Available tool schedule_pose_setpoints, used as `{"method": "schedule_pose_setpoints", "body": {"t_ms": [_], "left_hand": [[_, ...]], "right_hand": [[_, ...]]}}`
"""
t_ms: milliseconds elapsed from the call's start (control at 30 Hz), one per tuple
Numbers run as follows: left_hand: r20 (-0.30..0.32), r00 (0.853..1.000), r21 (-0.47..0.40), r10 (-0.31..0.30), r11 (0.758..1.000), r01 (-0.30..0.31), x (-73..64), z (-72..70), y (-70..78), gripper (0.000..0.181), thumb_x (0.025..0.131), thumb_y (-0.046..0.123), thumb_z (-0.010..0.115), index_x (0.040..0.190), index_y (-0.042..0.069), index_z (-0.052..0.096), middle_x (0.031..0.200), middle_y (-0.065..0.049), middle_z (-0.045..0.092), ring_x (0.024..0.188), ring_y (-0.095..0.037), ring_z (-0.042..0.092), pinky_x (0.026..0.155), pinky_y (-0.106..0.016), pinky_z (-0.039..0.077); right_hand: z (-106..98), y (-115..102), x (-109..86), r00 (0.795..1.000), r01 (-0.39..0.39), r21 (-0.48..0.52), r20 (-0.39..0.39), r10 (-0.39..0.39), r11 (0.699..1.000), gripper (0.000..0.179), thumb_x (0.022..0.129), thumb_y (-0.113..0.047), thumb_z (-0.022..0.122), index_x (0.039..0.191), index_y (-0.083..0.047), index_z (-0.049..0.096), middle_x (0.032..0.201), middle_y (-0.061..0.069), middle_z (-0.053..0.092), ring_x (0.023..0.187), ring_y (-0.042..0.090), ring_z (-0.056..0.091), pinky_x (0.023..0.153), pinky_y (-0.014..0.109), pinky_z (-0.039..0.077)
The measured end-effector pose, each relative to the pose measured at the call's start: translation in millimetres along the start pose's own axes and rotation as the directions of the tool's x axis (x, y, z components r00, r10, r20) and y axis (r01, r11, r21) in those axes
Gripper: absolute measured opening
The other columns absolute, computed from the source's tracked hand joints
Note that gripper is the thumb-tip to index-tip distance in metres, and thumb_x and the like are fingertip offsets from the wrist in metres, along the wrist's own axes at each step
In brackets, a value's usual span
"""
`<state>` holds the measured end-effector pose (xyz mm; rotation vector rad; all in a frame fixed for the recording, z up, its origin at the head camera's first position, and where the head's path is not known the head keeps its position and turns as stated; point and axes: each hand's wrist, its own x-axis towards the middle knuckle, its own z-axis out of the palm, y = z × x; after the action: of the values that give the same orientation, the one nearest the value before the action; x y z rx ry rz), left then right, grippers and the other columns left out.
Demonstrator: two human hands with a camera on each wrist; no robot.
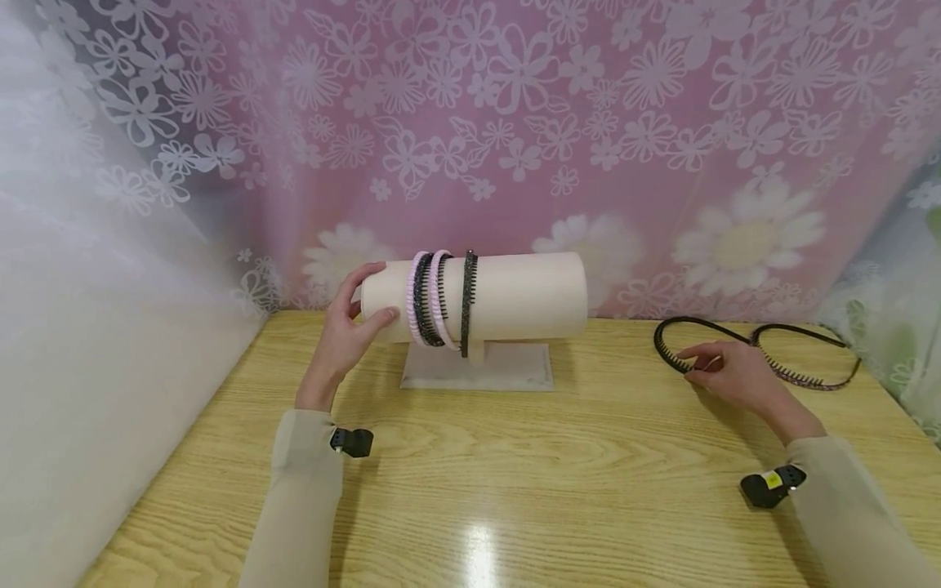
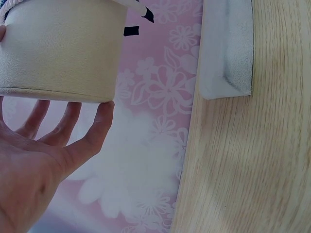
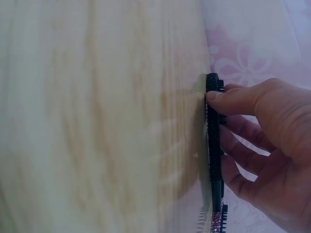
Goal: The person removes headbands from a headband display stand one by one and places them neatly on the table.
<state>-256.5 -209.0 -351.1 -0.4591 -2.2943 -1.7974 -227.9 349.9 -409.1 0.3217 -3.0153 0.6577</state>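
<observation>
A cream padded roll (image 1: 525, 294) lies level on a stand with a pale rectangular base (image 1: 515, 367). My left hand (image 1: 341, 331) holds the roll's left end, thumb in front and fingers at the end and behind. Several toothed headbands sit round the roll: lilac ones, a dark one between them, and a separate dark glittery headband (image 1: 467, 302). At the right, my right hand (image 1: 738, 376) pinches a black toothed headband (image 3: 214, 141) between thumb and fingers, by the table. Next to it is another dark headband (image 1: 801, 329) with pinkish sparkle, partly hidden by the hand.
A wooden table (image 1: 515, 474) spans the front. Behind it hangs a pink curtain (image 1: 470, 163) with white flowers, close to the roll. A whitish curtain (image 1: 95, 327) closes the left side. Small black cameras (image 1: 353, 442) are strapped to both wrists.
</observation>
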Motion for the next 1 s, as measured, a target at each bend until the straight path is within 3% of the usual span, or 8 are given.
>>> {"method": "schedule_pose_setpoints", "body": {"t_ms": [100,300,467,700,1000], "left_hand": [[-0.002,1.0,-0.009,0.0,1.0,0.0,0.3,0.4,0.4,0.063,0.095,0.016,0.071,0.151,0.03,0.046,0.155,-0.004,0.039,0.115,-0.035,0.061,0.075,-0.029,0.061],[-0.006,1.0,-0.012,-0.001,1.0,0.001,0.8,1.0,0.3,0.063,0.095,0.015,0.071,0.151,0.029,0.046,0.156,-0.004,0.038,0.117,-0.037,0.06,0.076,-0.031,0.061],[-0.006,1.0,-0.012,0.004,1.0,-0.004,0.7,0.4,0.2,0.062,0.095,0.014,0.071,0.15,0.028,0.046,0.156,-0.004,0.038,0.117,-0.037,0.06,0.079,-0.037,0.062],[-0.006,1.0,-0.017,0.005,1.0,-0.005,0.4,1.0,0.9,0.062,0.094,0.015,0.071,0.15,0.028,0.047,0.155,-0.003,0.039,0.116,-0.036,0.06,0.076,-0.032,0.062],[-0.007,1.0,-0.017,-0.002,1.0,0.002,0.5,0.9,0.8,0.062,0.094,0.015,0.071,0.15,0.028,0.047,0.155,-0.003,0.039,0.114,-0.035,0.06,0.076,-0.032,0.061]], "right_hand": [[-1,0,-0.9,1.0,0.0,0.004,0.0,0.0,1.0,0.032,0.09,-0.014,0.075,0.12,-0.002,0.074,0.092,0.009,0.072,0.084,0.027,0.071,0.071,0.046,0.056],[-1,-2,-2.6,1.0,-0.002,0.007,-0.02,0.002,1.0,0.035,0.092,-0.017,0.074,0.123,0.0,0.071,0.091,0.009,0.072,0.083,0.026,0.071,0.07,0.043,0.056],[0,-4,-4.5,0.998,-0.02,0.034,-0.06,0.022,0.999,0.038,0.098,-0.025,0.069,0.127,0.0,0.069,0.1,0.017,0.074,0.09,0.033,0.071,0.073,0.047,0.057],[0,-7,-10.7,0.993,-0.065,0.088,-0.09,0.073,0.994,0.049,0.1,-0.038,0.066,0.134,-0.003,0.065,0.112,0.021,0.073,0.1,0.039,0.069,0.073,0.046,0.056],[-2,-9,-18.4,0.99,-0.046,0.137,-0.127,0.064,0.99,0.055,0.098,-0.042,0.067,0.14,-0.007,0.061,0.125,0.029,0.068,0.11,0.045,0.065,0.077,0.051,0.056]]}}
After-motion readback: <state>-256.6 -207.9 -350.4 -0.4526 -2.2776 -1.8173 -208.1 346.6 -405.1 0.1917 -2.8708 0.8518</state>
